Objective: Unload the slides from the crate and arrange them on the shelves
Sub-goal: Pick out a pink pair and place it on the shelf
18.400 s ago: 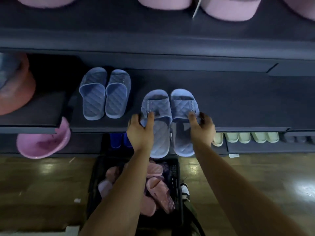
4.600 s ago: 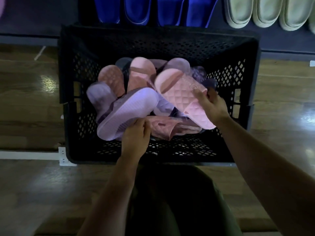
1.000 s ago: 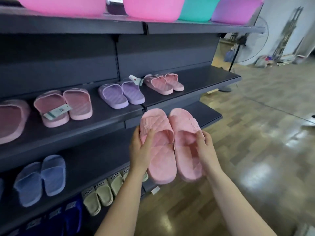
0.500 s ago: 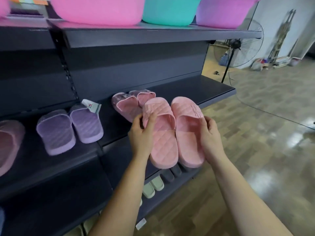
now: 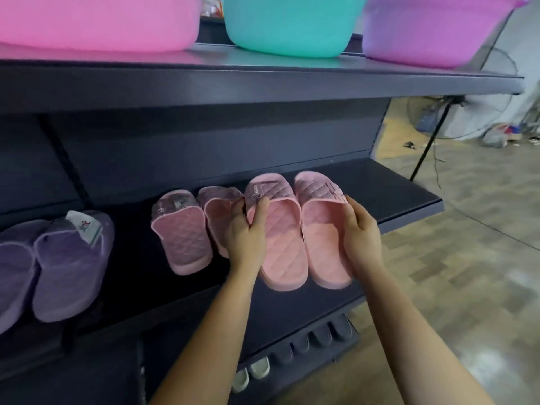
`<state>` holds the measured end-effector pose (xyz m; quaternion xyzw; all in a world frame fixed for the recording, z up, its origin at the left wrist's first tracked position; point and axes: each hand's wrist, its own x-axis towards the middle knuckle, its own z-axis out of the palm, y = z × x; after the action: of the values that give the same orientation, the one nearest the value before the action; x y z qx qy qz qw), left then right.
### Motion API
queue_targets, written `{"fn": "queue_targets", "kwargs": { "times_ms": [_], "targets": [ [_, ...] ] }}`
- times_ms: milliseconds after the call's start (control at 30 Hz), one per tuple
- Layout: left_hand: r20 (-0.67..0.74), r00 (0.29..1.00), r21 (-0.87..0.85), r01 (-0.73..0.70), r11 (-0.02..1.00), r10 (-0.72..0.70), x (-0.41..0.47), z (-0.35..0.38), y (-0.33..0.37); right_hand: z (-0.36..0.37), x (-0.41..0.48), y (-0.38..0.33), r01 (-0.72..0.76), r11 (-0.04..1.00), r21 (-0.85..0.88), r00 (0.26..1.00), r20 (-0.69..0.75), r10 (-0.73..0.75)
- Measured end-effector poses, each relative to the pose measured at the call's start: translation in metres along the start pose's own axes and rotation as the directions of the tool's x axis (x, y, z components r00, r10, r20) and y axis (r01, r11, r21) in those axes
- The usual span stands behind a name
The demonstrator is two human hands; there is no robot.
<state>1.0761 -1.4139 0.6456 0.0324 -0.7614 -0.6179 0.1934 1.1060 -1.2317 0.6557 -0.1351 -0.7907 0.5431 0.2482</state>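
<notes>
Head: slides, left hand, right hand

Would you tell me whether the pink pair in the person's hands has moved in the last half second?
Yes: the held pink pair has gone inward over the shelf, from overlapping the shelved pink pair to its right side.

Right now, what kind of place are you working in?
Probably a retail shop: display shelving holds slides lined up in pairs, one purple pair carries a tag, and plastic basins sit along the top shelf.
</notes>
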Motion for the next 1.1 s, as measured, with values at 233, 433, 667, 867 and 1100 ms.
{"fn": "queue_targets", "kwargs": {
  "times_ms": [233,433,667,867,1100],
  "targets": [
    [-0.136,0.988,0.113,0.084,0.990,-0.068,0.022,0.070,0.008,-0.009,0.097,0.034,0.016,0.997,0.070,0.981,0.189,-0.029],
    [-0.258,0.964,0.192,0.113,0.975,-0.061,0.033,0.107,0.000,-0.002,0.152,0.054,-0.033,0.999,0.028,0.959,0.282,0.023],
    [-0.228,0.972,0.218,0.112,0.970,-0.061,0.049,0.127,-0.024,0.012,0.180,0.079,0.102,0.987,-0.121,0.929,0.366,-0.051],
    [-0.216,0.976,0.262,0.092,0.961,-0.034,0.061,0.136,-0.033,0.025,0.188,0.075,0.174,0.982,-0.076,0.908,0.398,-0.130],
    [-0.222,0.973,0.272,0.127,0.954,-0.066,0.075,0.139,-0.037,0.036,0.200,0.078,0.094,0.996,-0.014,0.907,0.413,-0.080]
  ]
}}
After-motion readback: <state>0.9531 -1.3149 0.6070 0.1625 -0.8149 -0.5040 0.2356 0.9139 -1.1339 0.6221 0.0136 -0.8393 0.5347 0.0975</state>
